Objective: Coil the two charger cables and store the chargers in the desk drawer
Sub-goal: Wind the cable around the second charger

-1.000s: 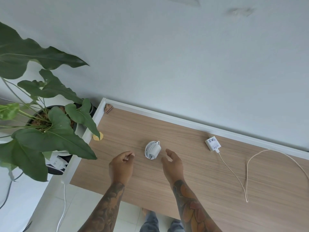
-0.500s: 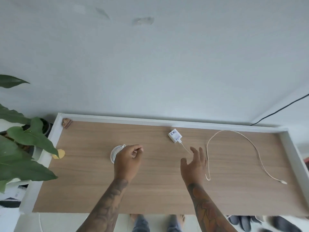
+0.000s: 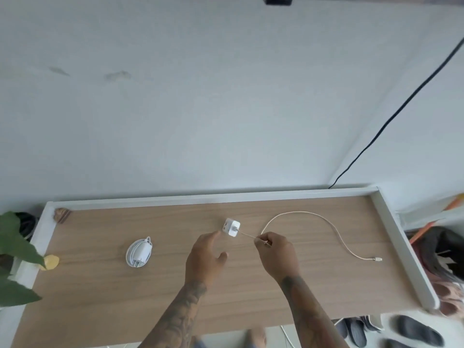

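A white charger with its cable coiled around it (image 3: 138,252) lies on the left part of the wooden desk (image 3: 100,292). A second white charger block (image 3: 231,227) sits mid-desk, tilted up. Its pale cable (image 3: 324,222) loops loosely to the right and ends in a plug near the right rim. My right hand (image 3: 276,254) pinches this cable a short way from the block. My left hand (image 3: 204,254) hovers just left of the block, fingers apart, holding nothing. No drawer is visible.
A raised white rim (image 3: 401,247) borders the desk at the back and right. Plant leaves (image 3: 15,244) overhang the left edge by a yellow disc (image 3: 51,261). A small brown object (image 3: 61,214) sits in the back left corner. Shoes (image 3: 416,331) lie on the floor.
My left hand left the coiled charger and moved right toward the second block. My right hand reached forward and pinched the loose cable; the block has tipped up.
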